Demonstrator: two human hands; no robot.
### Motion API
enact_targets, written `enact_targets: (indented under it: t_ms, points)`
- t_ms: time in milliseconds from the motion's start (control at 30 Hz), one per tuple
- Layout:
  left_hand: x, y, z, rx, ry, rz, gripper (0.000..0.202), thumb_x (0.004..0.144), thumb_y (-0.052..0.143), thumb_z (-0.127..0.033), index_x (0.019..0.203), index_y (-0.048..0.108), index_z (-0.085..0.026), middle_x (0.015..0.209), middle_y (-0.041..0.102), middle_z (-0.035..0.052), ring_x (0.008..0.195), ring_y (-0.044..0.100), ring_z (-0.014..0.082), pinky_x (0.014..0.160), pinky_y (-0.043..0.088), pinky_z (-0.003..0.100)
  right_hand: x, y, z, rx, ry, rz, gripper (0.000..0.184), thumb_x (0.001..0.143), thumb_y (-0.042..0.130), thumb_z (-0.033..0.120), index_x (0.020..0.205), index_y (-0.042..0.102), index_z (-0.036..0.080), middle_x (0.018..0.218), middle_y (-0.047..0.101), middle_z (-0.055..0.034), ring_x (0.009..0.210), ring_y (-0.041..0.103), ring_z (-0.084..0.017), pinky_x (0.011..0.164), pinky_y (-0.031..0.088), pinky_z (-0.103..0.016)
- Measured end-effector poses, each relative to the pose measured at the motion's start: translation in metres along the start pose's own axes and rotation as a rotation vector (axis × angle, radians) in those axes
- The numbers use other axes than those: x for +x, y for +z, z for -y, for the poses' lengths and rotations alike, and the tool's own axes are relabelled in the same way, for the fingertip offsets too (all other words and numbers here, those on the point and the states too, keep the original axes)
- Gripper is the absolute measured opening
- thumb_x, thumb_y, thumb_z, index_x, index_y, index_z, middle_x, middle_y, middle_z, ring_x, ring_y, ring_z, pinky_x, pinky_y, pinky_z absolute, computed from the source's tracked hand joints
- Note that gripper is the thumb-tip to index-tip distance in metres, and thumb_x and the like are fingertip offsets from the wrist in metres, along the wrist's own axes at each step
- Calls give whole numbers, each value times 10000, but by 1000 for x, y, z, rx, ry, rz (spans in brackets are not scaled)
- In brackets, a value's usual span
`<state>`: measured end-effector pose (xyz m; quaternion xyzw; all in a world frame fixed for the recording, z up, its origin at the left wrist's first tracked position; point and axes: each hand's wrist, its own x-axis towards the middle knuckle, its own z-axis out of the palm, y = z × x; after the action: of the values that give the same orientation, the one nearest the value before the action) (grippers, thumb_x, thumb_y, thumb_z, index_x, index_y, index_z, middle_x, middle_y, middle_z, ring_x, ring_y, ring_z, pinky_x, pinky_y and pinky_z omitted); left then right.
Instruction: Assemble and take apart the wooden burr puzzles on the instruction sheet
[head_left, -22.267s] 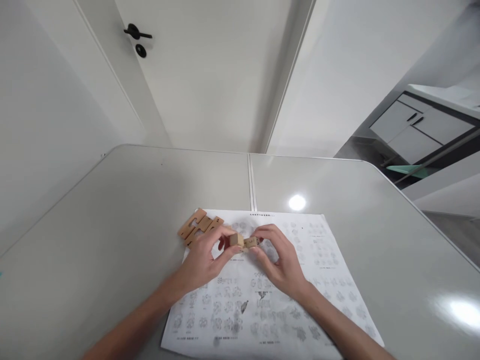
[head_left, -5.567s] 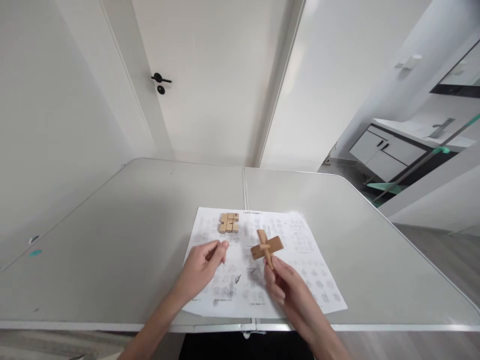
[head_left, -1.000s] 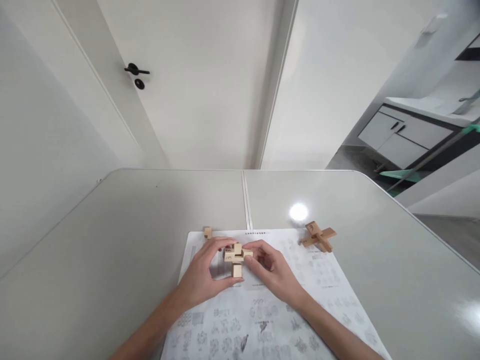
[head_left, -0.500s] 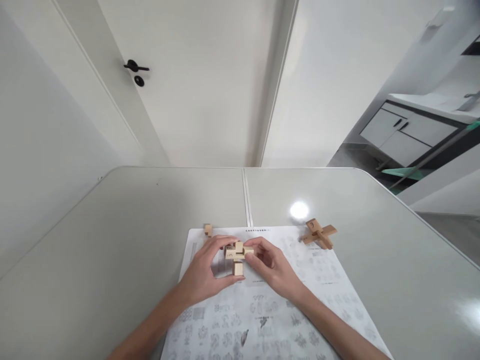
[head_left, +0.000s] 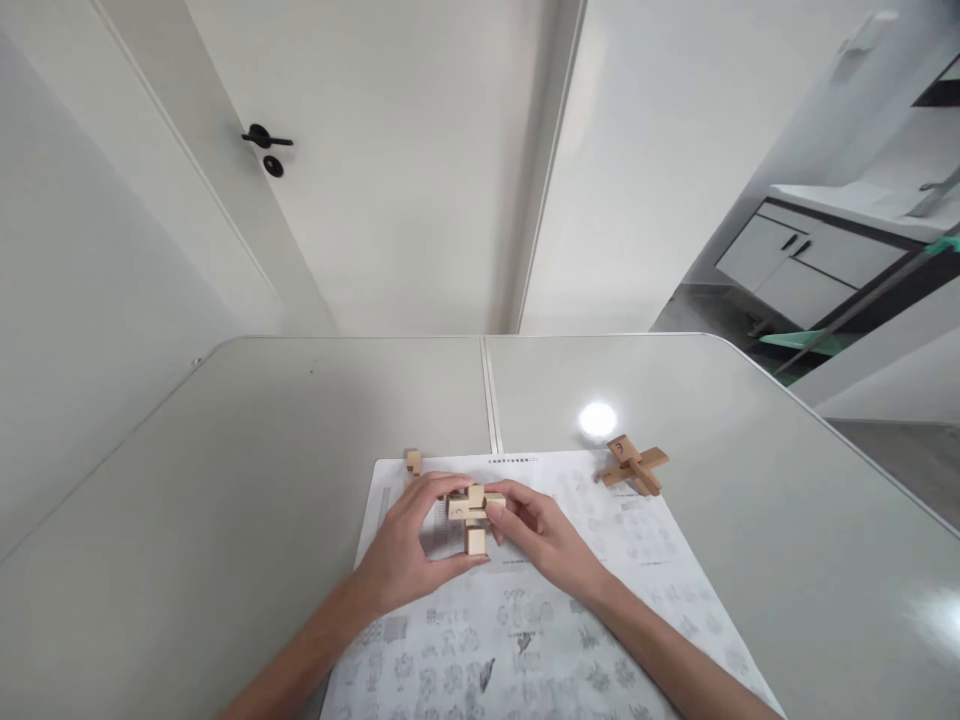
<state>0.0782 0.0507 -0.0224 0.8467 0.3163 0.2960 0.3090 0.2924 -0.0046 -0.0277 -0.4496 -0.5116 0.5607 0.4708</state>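
Both hands hold a pale wooden interlocking puzzle (head_left: 473, 512) just above a printed instruction sheet (head_left: 600, 580). My left hand (head_left: 405, 545) curls round its left side, thumb under the lower block. My right hand (head_left: 536, 530) pinches its right end with fingertips. A finished darker wooden cross puzzle (head_left: 634, 466) lies at the sheet's far right corner, apart from both hands. One small loose wooden piece (head_left: 412, 461) rests at the sheet's far left corner.
The grey folding table (head_left: 225, 480) has a seam down its middle and rounded far corners. A white door with a black handle (head_left: 264, 140) stands behind it. Cabinets and a green-headed mop (head_left: 795, 342) are off to the right.
Since a second ago the hands have stayed on the pale puzzle, with the right fingers shifting slightly on its end. Earlier the darker cross puzzle was in my right hand; it now lies on the table.
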Motion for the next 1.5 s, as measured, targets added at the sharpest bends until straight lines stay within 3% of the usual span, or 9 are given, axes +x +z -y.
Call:
enact_targets:
  t_ms: [267, 400, 633, 800, 1033, 1200, 1400, 1500]
  points:
    - [-2, 2, -2, 1, -5, 17, 666, 801, 870, -305, 1369, 525, -343, 1347, 668, 61, 1256, 643, 295, 1047, 545, 492, -1, 1, -5, 16, 20, 18, 448, 998, 564, 644, 1018, 683, 212, 678, 448, 38, 608, 386, -137, 560, 333, -271]
    - [-1, 2, -2, 21, 1, -9, 662, 783, 884, -306, 1336, 520, -325, 1305, 674, 64, 1210, 655, 296, 1025, 545, 490, -2, 3, -8, -45, -2, -20, 409, 1004, 582, 602, 1031, 685, 207, 659, 438, 45, 580, 391, -130, 535, 336, -265]
    - [1, 1, -1, 35, -5, -14, 685, 750, 910, -299, 1309, 513, -329, 1272, 670, 49, 1179, 644, 285, 1011, 528, 477, -6, 5, -10, -413, -218, -194, 285, 1037, 569, 474, 1000, 681, 215, 716, 549, -1, 646, 522, -173, 595, 423, -297]
    - [2, -2, -4, 38, 37, -3, 681, 755, 912, -302, 1310, 518, -324, 1257, 680, 41, 1163, 640, 272, 1018, 511, 457, -8, 1, -9, -521, -337, -161, 217, 1062, 534, 404, 1075, 660, 228, 784, 601, -24, 671, 544, -186, 617, 435, -307]
    - [2, -2, -4, 65, 129, -39, 676, 696, 940, -264, 1240, 540, -287, 1186, 718, 36, 1089, 661, 273, 981, 519, 466, -9, -1, -14, -555, -413, -124, 181, 1073, 516, 367, 1093, 628, 226, 788, 555, -5, 654, 513, -169, 608, 422, -291]
    - [0, 2, -2, 28, 211, -58, 642, 785, 873, -213, 1301, 497, -276, 1304, 698, 76, 1191, 660, 264, 1024, 519, 458, -8, -1, -10, -499, -357, -89, 204, 1063, 519, 380, 1045, 627, 208, 799, 562, -11, 677, 512, -163, 619, 413, -284]
    - [2, 0, 5, 210, 310, -65, 478, 837, 808, -168, 1224, 544, -262, 1249, 739, 64, 1094, 697, 255, 942, 516, 421, -9, -1, -5, -384, -189, -39, 352, 1061, 496, 463, 843, 588, 202, 683, 476, 22, 596, 406, -138, 556, 313, -275]
    - [4, -3, 9, 257, 277, -89, 507, 810, 852, -233, 1213, 545, -255, 1214, 742, 61, 1100, 679, 266, 968, 500, 434, -10, 1, -3, -303, -155, 6, 376, 1051, 515, 495, 827, 583, 201, 680, 470, 25, 601, 403, -136, 557, 294, -276]
